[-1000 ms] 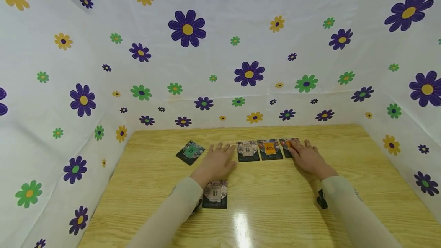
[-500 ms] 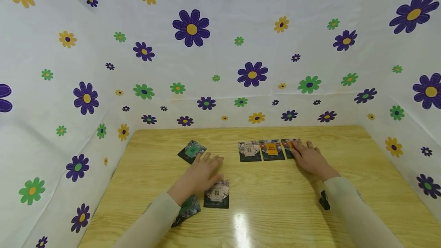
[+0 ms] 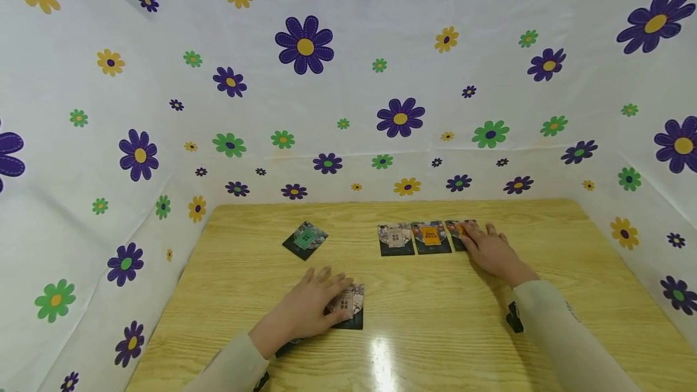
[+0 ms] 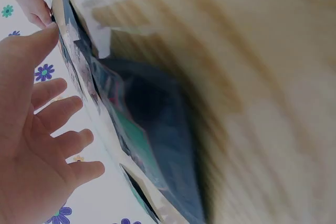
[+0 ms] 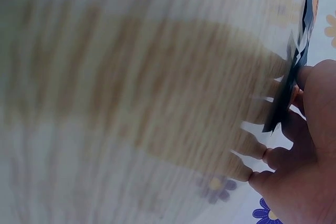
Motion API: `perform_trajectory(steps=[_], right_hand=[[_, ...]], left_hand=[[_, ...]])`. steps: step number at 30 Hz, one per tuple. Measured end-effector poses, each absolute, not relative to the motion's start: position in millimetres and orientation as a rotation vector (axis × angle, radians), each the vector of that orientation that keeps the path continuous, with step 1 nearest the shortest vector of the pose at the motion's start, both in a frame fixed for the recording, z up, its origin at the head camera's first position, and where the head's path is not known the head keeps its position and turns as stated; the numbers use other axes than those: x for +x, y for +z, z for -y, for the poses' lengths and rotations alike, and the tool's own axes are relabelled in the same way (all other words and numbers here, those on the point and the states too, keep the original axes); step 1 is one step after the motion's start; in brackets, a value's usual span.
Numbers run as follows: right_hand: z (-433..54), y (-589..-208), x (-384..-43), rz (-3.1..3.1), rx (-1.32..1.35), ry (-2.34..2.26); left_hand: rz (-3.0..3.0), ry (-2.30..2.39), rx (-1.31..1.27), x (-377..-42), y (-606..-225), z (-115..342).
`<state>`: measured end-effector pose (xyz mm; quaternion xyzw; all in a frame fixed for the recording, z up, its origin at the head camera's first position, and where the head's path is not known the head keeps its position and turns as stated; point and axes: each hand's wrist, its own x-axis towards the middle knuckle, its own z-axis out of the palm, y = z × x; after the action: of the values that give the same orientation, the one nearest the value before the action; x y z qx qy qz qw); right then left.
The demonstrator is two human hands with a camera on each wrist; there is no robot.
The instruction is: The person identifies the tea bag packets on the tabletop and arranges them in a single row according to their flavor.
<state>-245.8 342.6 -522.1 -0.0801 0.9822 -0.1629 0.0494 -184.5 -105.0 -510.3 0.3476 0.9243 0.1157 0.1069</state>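
My left hand [image 3: 305,307] is low over a dark packet with a beige label [image 3: 355,313], fingers fairly straight and overlapping its left side. In the left wrist view this hand [image 4: 47,129] has its fingers spread, holding nothing, beside a dark packet with a green label [image 4: 142,145]. That packet's dark edge [image 3: 285,348] peeks out below the hand in the head view. My right hand [image 3: 495,253] rests its fingertips on the rightmost orange-labelled packet [image 3: 456,230], partly covering it. Left of it lie another orange-labelled packet [image 3: 431,238] and a beige-labelled one [image 3: 395,238], forming a row.
A green-labelled packet [image 3: 305,239] lies turned at an angle at the back left of the wooden table [image 3: 430,331]. White cloth with flowers [image 3: 348,83] walls the table at the back and both sides. A small black object [image 3: 513,318] shows beside the right sleeve.
My left hand has moved from the left end of the row back toward me and left, to the front beige-labelled packet. The right hand stays on the rightmost packet.
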Motion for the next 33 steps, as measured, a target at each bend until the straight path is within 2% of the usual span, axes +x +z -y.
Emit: perform_trajectory(steps=[13,33], right_hand=[[-343.0,-521.2,-245.2,-2.995,-0.246,-0.488],[-342.3,-520.7,-244.2,-2.997,-0.248,-0.486]], left_hand=[[-2.719,0.251,0.988,-173.0,-515.7,112.4],[-2.749,0.224,0.97,-176.1,-516.6,107.3]])
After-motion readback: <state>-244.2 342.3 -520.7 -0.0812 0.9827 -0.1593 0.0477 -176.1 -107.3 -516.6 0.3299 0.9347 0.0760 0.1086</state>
